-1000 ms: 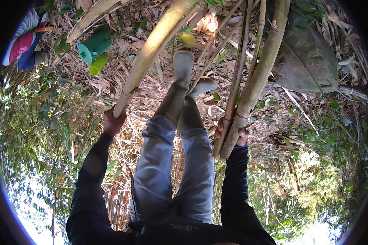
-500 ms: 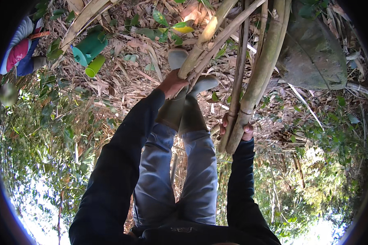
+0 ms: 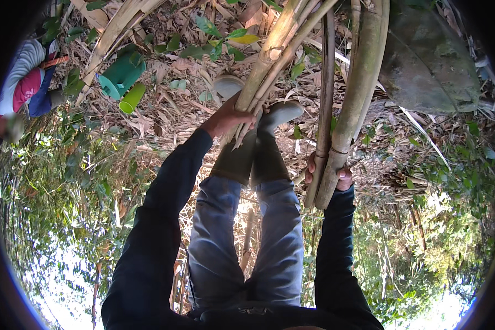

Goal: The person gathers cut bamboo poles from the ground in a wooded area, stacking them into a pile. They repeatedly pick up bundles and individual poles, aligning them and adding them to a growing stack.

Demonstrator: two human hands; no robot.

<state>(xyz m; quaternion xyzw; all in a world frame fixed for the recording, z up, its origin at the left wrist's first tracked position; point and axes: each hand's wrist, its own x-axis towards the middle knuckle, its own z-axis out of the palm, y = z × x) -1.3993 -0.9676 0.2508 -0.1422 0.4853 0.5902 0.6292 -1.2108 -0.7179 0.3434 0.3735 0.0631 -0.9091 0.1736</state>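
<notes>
My left hand (image 3: 228,116) is wrapped round the lower ends of a bundle of dry bamboo poles (image 3: 269,55), which slant up and to the right in front of my boots. At my right, my right hand (image 3: 344,179) grips two more poles near their lower ends. One is a thick, pale bamboo pole (image 3: 353,113); beside it lies a thinner, browner pole (image 3: 324,99). Fingertips show on both sides of this pair, while the palm is hidden behind it. The far ends of both bundles run out of view at the top.
Dry leaf litter (image 3: 170,104) covers the ground. A green bucket (image 3: 127,71) and a lime-green cup-like container (image 3: 133,98) lie at the upper left. Another person (image 3: 27,71) is at the left rim. At the right stands a large, flat-faced rock (image 3: 429,63). Green plants grow on both sides.
The left bundle's near end has come slightly lower and my left hand's fingers show more. The right-hand poles appear a little further right as the whole view shifts. Both grips stay closed.
</notes>
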